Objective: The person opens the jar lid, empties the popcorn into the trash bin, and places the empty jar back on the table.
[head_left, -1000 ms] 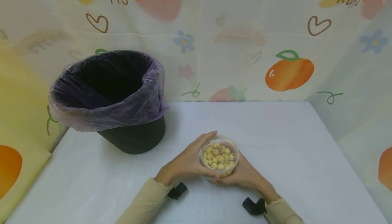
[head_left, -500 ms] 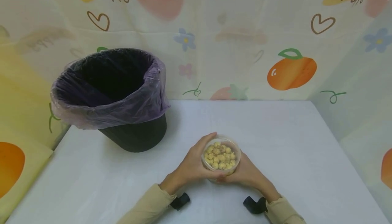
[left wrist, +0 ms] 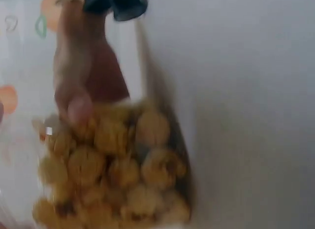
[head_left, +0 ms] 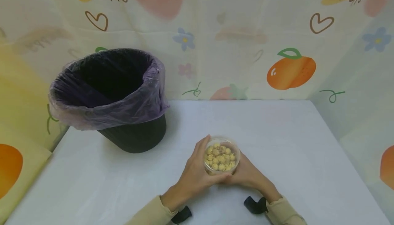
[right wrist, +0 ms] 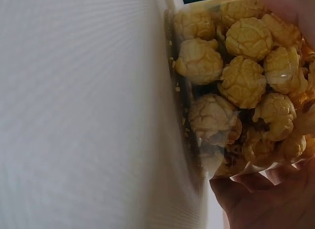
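Note:
A clear round plastic jar of popcorn [head_left: 220, 158] stands upright near the middle of the white table [head_left: 277, 132]. Golden popcorn balls show through its top. My left hand [head_left: 194, 173] grips the jar's left side near the top, thumb across the front and fingers at the far left. On the right side and lower front, my right hand [head_left: 247, 173] holds it, its fingers partly hidden behind the jar. The right wrist view shows the popcorn jar [right wrist: 241, 81] close up, base near the white surface. In the left wrist view the jar [left wrist: 113, 175] is blurred.
At the back left stands a black bin [head_left: 141, 137] lined with a purple plastic bag [head_left: 132, 108], its mouth facing up. A fruit-printed cloth [head_left: 234, 57] hangs behind and along the sides of the table. Dark wrist cameras [head_left: 255, 205] sit at both wrists.
My left hand has turned round the jar's upper part: its fingertips shifted left and nearer, its thumb right, its wrist nearer and right. The right hand and jar stayed nearly in place.

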Available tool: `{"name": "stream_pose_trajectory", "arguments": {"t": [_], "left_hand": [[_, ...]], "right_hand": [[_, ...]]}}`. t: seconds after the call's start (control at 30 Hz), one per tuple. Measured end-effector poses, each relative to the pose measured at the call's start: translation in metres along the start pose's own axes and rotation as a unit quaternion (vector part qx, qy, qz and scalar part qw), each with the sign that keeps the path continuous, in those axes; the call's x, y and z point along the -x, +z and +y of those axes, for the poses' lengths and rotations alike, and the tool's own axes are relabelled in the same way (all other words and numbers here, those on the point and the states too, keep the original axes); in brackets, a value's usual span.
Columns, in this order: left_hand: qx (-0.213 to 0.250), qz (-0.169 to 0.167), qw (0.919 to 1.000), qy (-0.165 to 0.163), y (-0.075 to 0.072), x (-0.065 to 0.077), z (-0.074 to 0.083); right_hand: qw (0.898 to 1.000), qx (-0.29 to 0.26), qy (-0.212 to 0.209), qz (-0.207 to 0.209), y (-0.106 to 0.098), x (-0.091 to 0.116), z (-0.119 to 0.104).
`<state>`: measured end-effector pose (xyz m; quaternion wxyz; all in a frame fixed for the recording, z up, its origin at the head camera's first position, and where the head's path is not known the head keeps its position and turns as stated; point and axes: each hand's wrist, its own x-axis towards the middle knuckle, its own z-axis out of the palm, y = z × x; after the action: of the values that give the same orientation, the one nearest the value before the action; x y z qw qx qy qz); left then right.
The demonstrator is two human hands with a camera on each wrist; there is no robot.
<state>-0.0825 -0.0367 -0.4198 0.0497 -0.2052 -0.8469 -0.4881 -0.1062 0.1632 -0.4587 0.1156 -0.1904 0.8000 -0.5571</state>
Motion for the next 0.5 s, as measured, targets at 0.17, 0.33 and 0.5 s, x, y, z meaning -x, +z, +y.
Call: {"name": "stream_pose_trajectory", "arguments": {"t": [0.17, 0.33, 0.5], "left_hand": [[0.026, -0.075, 0.9966, 0.024, -0.015, -0.010, -0.012], [0.055, -0.159, 0.9851, 0.035, -0.028, -0.026, -0.022], [0.075, -0.198, 0.9757, 0.058, -0.033, -0.037, -0.028]], "right_hand": [[1.000, -0.020, 0.005, -0.016, -0.001, -0.001, 0.001], [1.000, -0.019, 0.004, -0.020, -0.002, -0.001, 0.002], [1.000, -0.021, 0.004, -0.023, 0.000, -0.001, 0.001]]}}
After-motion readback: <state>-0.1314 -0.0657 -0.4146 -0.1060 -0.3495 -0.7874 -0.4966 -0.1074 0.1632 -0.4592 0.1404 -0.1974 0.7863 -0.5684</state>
